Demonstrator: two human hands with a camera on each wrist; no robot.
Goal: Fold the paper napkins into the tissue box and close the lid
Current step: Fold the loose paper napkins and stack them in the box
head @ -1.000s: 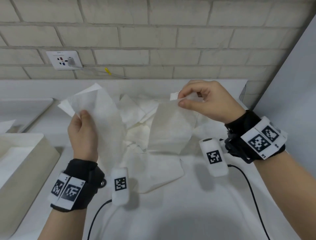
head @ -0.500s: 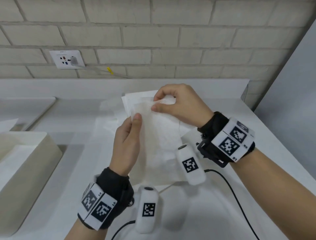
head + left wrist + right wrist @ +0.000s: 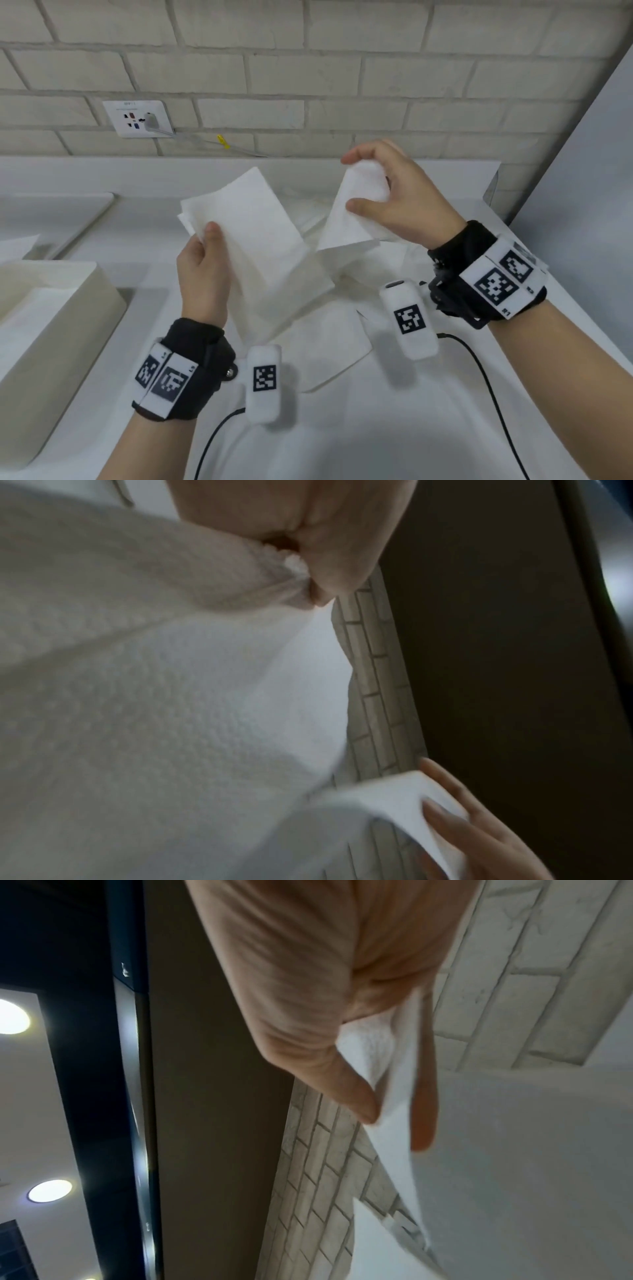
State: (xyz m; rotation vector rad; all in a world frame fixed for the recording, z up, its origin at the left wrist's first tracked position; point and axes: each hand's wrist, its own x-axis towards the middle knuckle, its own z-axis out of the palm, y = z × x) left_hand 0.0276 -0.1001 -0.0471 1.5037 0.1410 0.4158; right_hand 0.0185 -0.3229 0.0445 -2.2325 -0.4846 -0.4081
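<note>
My left hand (image 3: 209, 236) pinches a white paper napkin (image 3: 250, 236) near its upper left corner and holds it up over the counter; the left wrist view shows thumb and finger closed on the embossed napkin (image 3: 171, 696). My right hand (image 3: 352, 183) grips the top of another white napkin sheet (image 3: 346, 222), which hangs down; its thumb and finger clamp that sheet (image 3: 394, 1123) in the right wrist view. Whether the two sheets are joined I cannot tell. The beige tissue box (image 3: 68, 329) stands open at the left with white napkins inside.
More loose napkins (image 3: 329, 346) lie on the white counter (image 3: 376, 438) under my hands. A flat pale panel (image 3: 58, 212) lies behind the box. A brick wall with a socket (image 3: 137, 118) backs the counter, and a grey wall (image 3: 582, 178) stands at the right.
Half a second ago my hands met at the centre with the napkin between them. Now they have spread apart, left hand to the left and right hand up to the right.
</note>
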